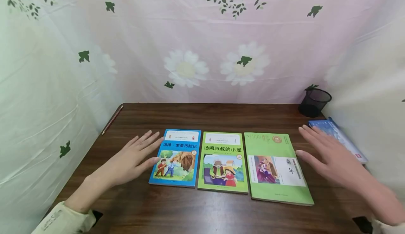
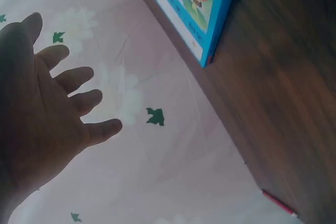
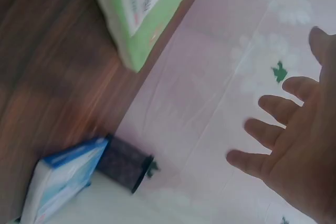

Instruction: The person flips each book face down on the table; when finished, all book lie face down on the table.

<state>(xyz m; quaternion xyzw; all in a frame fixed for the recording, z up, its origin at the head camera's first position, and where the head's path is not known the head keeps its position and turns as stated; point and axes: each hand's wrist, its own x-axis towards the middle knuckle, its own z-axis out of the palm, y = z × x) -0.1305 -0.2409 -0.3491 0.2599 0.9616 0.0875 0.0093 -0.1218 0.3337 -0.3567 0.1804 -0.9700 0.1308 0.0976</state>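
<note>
Three books lie side by side on the dark wooden table (image 1: pixel 221 209). The blue book (image 1: pixel 175 158) is on the left, a yellow-green book (image 1: pixel 223 162) in the middle, and a larger green book (image 1: pixel 278 169) on the right. My left hand (image 1: pixel 134 158) is over the blue book's left edge, fingers spread and holding nothing; the left wrist view shows that hand (image 2: pixel 47 103) apart from the blue book (image 2: pixel 207 19). Beyond the green book's right edge, my right hand (image 1: pixel 332 160) has its fingers extended and grips nothing. In the right wrist view the green book (image 3: pixel 144 19) stays apart from those fingers.
A black mesh pen holder (image 1: pixel 314 102) stands at the back right corner. Near it lies a blue-and-white book (image 1: pixel 345 141), partly behind my right hand. A pencil (image 1: pixel 112 120) lies along the left edge. Patterned cloth (image 1: pixel 202 33) hangs around the back and sides.
</note>
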